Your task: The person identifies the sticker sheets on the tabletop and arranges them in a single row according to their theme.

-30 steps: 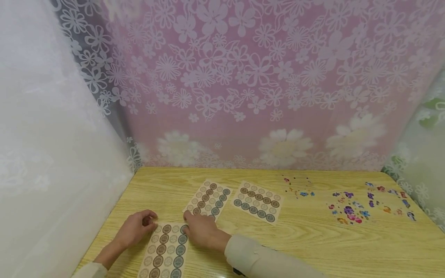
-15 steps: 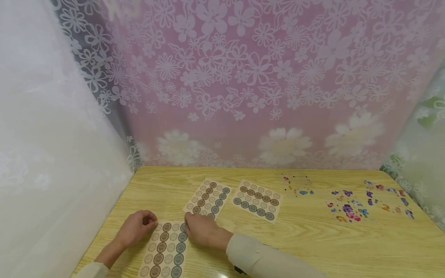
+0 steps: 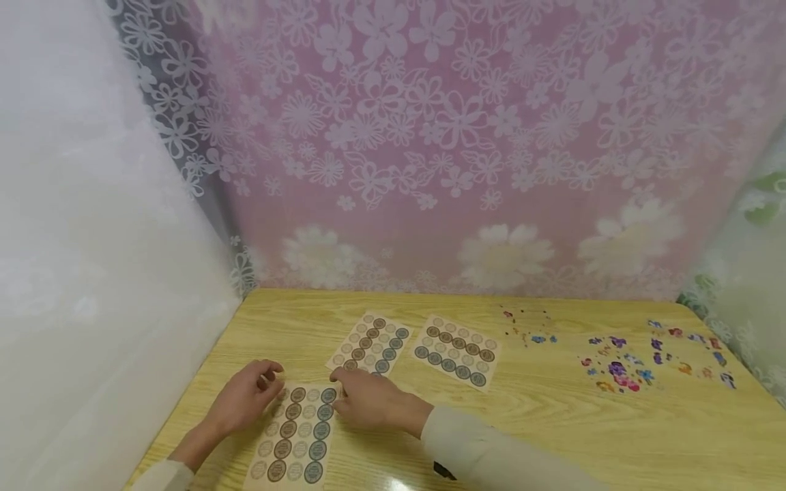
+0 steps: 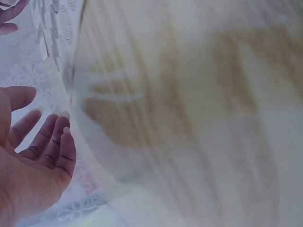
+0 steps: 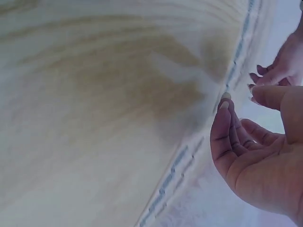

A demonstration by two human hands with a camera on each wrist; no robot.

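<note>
A sticker sheet [image 3: 299,436] with columns of pale, brown and blue-grey round labels lies flat at the table's front left. My left hand [image 3: 244,397] is at its upper left corner, thumb and fingers apart. In the left wrist view that hand [image 4: 38,161] has loosely bent fingers, their tips near the tabletop, and pinches nothing. Across the sheet, by its upper right corner, is my right hand [image 3: 377,399]. The right wrist view shows this hand [image 5: 258,156] with its thumb spread from its fingers, fingertips near the sheet's edge. Neither hand grips the sheet.
Behind the right hand lies a second sticker sheet [image 3: 370,344], its near end partly covered by that hand. A third sheet [image 3: 457,351] lies to its right. Clear sheets with colourful flower stickers [image 3: 620,368] are at the right. A pink flowered curtain [image 3: 430,170] hangs behind the table.
Both hands have loosened: the left thumb has parted from its fingers, and the right hand has drawn slightly right, uncovering the sheet's upper right label. The head view has shifted a little.
</note>
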